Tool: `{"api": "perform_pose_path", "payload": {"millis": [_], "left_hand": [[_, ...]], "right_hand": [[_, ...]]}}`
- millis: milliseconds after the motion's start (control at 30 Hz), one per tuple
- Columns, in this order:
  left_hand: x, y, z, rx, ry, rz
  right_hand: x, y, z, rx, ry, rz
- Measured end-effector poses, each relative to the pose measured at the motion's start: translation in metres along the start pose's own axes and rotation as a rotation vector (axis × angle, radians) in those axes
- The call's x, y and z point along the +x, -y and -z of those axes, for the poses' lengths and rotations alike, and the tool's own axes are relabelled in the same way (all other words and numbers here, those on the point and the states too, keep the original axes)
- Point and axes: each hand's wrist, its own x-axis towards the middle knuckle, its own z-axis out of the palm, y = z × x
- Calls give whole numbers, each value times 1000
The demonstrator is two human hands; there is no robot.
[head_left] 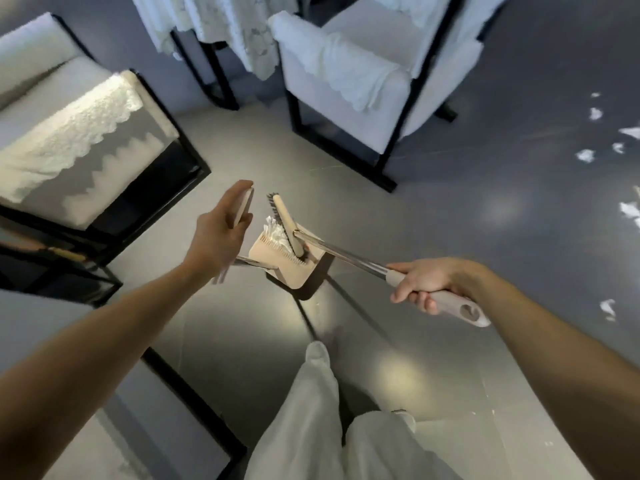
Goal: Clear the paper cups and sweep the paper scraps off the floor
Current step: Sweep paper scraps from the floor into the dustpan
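A beige dustpan (277,268) stands on the grey floor in front of me, with white paper scraps (277,233) piled inside it. The broom head (286,225) rests in the pan against the pile. My right hand (424,284) grips the broom's beige handle, and its metal shaft (346,253) runs down-left to the head. My left hand (221,233) holds the beige top of the dustpan's long handle (244,206). More white scraps (586,155) lie scattered on the dark floor at the right. No paper cups are in view.
A white armchair with a lace cover (69,143) stands at the left, another white armchair (349,74) at the top centre. A lace tablecloth (228,26) hangs behind. A black-framed seat (166,393) is at my lower left. My legs in white trousers (311,427) are below.
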Motion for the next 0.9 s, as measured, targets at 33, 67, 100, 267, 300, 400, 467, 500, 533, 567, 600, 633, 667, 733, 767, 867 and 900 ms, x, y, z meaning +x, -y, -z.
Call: {"api": "perform_pose_path", "payload": {"millis": [33,67,100,267,300,400,467,500,533,567,600,633,667,733,767,867,900], "left_hand": [[-2,-16,-12,20,8,-48],[-4,-32,-24,28,12,-87],[-8,-49,-37,22,15,-115],[-27,-132,-112,-37,123,-248],[-32,-150,-129,-53,158,-271],[-47,-212,-182,-102,229,-383],[-60,-259,-219,-122,280,-462],[-67,-281,-238,-139,311,-485],[-76,-303,-257,-159,344,-504],[-85,-325,-275,-177,380,-525],[-95,-349,-294,-188,425,-560],[-105,-374,-312,-196,473,-606],[-117,-400,-331,-202,519,-661],[-140,-451,-370,-217,600,-779],[-152,-475,-391,-218,630,-829],[-191,-543,-457,-233,744,-954],[-203,-564,-480,-246,793,-1002]], "right_hand": [[-11,-18,6,34,-11,14],[-22,-37,12,64,-26,28],[-34,-57,17,93,-45,38],[-88,-169,41,281,-139,61],[-102,-192,44,319,-161,67],[-141,-264,54,431,-252,93],[-164,-313,59,525,-304,95],[-177,-337,60,570,-318,96],[-190,-360,60,613,-338,98],[-203,-382,59,658,-366,100],[-215,-404,59,707,-402,102],[-227,-426,59,764,-441,109],[-239,-448,59,825,-483,117],[-259,-488,58,971,-567,127],[-267,-507,57,1046,-605,130],[-288,-563,57,1236,-693,130],[-293,-580,60,1296,-719,127]]}}
